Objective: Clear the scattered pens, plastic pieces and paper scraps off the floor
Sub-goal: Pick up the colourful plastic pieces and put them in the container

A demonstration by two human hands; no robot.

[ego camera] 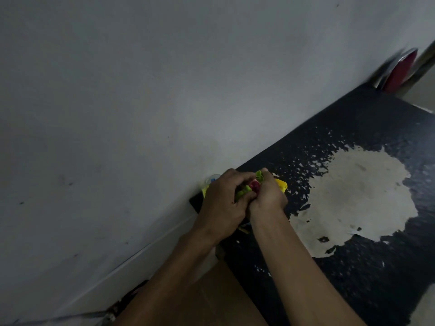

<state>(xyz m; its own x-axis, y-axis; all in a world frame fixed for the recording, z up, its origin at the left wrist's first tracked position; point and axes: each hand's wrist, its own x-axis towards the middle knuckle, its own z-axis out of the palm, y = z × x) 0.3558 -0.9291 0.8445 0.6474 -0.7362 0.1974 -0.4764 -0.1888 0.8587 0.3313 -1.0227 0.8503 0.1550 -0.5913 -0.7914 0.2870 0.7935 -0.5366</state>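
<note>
Both hands, left hand (223, 203) and right hand (268, 196), curl around coloured plastic pieces (249, 187); I'd cup underneath before lifting.

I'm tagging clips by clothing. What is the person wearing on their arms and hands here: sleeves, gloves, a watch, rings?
Nothing visible. The left hand and right hand are bare, with no gloves, and no rings that the dim picture shows. Both forearms are uncovered up to the frame's bottom edge, with no sleeve, watch or bracelet in view.

hands (244, 198) on tabletop (353, 118), by wall (117, 90)
</note>
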